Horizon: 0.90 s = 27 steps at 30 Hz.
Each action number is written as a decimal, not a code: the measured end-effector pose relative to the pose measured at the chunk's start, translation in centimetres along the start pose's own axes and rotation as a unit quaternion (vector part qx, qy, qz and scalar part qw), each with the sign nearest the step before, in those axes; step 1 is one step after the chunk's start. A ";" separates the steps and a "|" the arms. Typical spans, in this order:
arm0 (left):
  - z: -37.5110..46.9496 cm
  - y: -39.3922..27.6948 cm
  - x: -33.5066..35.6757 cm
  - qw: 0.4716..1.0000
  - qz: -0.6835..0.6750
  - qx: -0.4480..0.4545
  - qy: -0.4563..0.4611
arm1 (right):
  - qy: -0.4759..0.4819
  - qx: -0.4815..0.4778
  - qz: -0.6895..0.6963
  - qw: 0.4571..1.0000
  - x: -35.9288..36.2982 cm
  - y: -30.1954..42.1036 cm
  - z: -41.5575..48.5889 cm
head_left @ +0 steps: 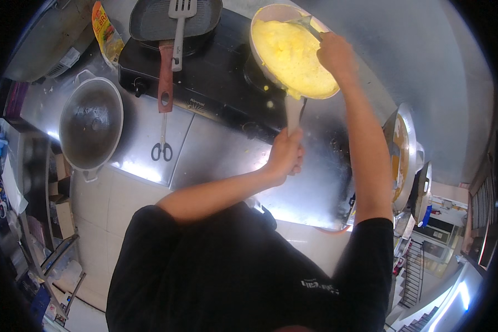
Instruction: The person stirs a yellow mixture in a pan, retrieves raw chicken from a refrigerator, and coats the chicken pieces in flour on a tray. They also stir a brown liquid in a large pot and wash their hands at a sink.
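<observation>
Closed around the pale handle of a frying pan (294, 114) is my left hand (285, 155). A thick yellow mixture (292, 54), which looks like egg, nearly fills the pan, and some of it clings to the rim and drips by the handle. My right hand (336, 54) grips a grey utensil (313, 30) whose far end rests in the mixture near the pan's upper edge. The pan is over the right side of a black Rinnai gas stove (228, 62), where a few yellow drops lie.
A square grill pan (143, 20) with a slotted turner (178, 41) across it sits on the stove's left side. Scissors (162, 147) lie below its handle. A wok (92, 124) and a printed packet (107, 37) are at left. More large pans (407, 157) stand at right.
</observation>
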<state>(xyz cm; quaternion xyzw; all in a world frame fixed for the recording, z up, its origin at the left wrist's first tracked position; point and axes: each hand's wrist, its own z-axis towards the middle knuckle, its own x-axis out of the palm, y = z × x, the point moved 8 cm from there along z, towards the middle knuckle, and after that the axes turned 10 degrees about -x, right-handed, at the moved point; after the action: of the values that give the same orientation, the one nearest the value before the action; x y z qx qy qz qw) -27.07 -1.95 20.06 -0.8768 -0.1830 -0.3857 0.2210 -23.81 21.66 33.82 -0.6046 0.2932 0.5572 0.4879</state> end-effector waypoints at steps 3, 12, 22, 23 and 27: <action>-0.1 0.0 0.1 1.000 -0.006 -0.003 0.001 | 0.009 0.013 0.015 1.000 0.0 -2.5 0.0; -0.1 0.0 -0.1 1.000 -0.001 -0.002 -0.005 | 0.127 0.014 0.096 0.987 0.9 -6.6 -1.6; -0.1 0.0 -0.1 1.000 -0.008 -0.010 -0.001 | 0.209 0.218 0.406 0.863 2.6 -8.8 -8.8; -0.1 0.0 -0.1 1.000 -0.011 -0.008 0.001 | 0.203 0.219 0.419 0.857 2.6 -8.7 -9.7; 0.0 0.0 0.0 1.000 -0.010 -0.015 -0.002 | 0.188 0.224 0.459 0.839 3.4 -8.4 -13.0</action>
<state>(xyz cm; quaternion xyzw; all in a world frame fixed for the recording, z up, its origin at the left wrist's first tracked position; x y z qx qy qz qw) -27.13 -1.95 20.08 -0.8789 -0.1864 -0.3888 0.2039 -10.54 13.36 31.53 -0.3679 0.7398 0.5126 0.2337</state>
